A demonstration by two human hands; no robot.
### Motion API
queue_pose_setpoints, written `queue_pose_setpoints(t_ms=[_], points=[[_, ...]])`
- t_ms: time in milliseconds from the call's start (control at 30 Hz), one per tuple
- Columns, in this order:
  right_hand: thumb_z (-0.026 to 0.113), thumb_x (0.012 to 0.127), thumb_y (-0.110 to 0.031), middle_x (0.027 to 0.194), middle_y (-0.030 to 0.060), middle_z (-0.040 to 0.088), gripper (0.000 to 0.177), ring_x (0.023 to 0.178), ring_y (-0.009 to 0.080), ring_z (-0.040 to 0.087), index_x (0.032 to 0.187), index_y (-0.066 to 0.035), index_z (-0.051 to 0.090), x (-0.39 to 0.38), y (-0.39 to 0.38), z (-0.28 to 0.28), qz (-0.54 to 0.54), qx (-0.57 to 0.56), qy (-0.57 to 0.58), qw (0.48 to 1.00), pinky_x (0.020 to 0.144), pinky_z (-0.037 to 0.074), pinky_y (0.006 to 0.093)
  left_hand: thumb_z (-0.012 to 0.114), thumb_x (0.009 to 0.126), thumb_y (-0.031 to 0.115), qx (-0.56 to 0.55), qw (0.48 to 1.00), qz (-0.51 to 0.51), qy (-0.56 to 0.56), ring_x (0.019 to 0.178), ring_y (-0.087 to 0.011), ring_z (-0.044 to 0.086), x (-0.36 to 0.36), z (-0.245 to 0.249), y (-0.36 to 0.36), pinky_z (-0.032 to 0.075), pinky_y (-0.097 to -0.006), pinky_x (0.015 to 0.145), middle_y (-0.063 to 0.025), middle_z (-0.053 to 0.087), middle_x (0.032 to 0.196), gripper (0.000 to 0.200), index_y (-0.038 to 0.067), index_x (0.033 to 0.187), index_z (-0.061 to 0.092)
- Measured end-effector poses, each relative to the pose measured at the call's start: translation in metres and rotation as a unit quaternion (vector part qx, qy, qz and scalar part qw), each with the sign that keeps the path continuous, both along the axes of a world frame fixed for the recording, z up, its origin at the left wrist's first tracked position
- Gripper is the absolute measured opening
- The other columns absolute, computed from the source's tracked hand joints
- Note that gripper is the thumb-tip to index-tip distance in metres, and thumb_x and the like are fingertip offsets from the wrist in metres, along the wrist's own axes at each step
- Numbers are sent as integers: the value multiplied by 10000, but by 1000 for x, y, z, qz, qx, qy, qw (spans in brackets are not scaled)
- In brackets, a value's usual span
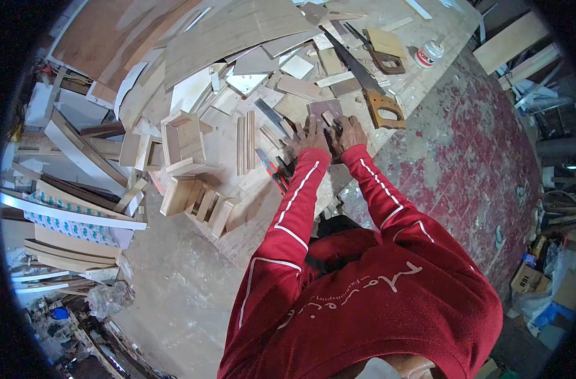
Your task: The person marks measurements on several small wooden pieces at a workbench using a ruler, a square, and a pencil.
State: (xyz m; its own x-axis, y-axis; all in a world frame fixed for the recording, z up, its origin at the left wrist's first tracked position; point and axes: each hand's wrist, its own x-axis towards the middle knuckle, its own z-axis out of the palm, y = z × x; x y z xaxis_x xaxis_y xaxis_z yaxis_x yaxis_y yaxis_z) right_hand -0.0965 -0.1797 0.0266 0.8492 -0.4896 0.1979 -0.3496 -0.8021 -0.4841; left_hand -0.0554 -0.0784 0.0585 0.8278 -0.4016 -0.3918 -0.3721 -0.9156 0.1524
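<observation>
My left hand and my right hand are close together near the front edge of the workbench, their fingers bent and closed around a small wooden piece. The piece lies against a brownish flat sheet, perhaps sandpaper. My palms hide much of what is held. Left of my left hand are narrow wooden strips, a grey metal-like strip and a red-handled tool. A handsaw with a wooden handle rests to the right of my right hand.
Small wooden assemblies stand at the left of the workbench. Board offcuts cover its far side. A second saw and a white glue jar are at the far right. Curved boards are stacked beyond the left edge.
</observation>
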Motion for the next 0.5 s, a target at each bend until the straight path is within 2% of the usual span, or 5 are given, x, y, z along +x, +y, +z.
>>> queue_pose_setpoints(t_ms=[100,267,367,400,500], points=[[634,713,-209,892,149,521,300,819,336,545,991,-107,589,2,0,-5,-1,13,-24,1000,684,470,412,660,671,209,-3,1000,0,5,1337,-325,124,-1,2,0,156,-686,969,51,84,1475,866,213,1397,188],[617,753,-205,769,159,511,161,698,356,548,894,-131,636,-7,1,-29,46,10,-110,993,590,454,420,649,669,190,-12,1000,7,-8,1339,-321,121,-1,-9,0,148,-688,970,55,74,1477,865,222,1397,184],[603,731,-145,784,142,514,210,755,326,547,934,-160,653,0,8,-10,22,-6,-71,997,628,462,407,632,678,184,-32,999,18,-4,1341,-314,114,1,-16,0,133,-691,971,57,66,1478,846,219,1397,189],[612,723,-141,781,141,511,213,722,323,544,931,-164,654,16,4,-16,19,-54,-136,989,606,456,404,632,678,184,-29,999,18,0,1341,-314,114,-2,-15,1,133,-691,971,57,66,1478,846,219,1397,189],[623,717,-142,774,137,508,208,718,321,538,923,-158,651,34,-11,-10,22,-40,-90,995,597,452,398,634,686,200,-24,1000,19,2,1344,-305,111,-1,-5,1,125,-685,977,62,64,1478,850,225,1401,173]])
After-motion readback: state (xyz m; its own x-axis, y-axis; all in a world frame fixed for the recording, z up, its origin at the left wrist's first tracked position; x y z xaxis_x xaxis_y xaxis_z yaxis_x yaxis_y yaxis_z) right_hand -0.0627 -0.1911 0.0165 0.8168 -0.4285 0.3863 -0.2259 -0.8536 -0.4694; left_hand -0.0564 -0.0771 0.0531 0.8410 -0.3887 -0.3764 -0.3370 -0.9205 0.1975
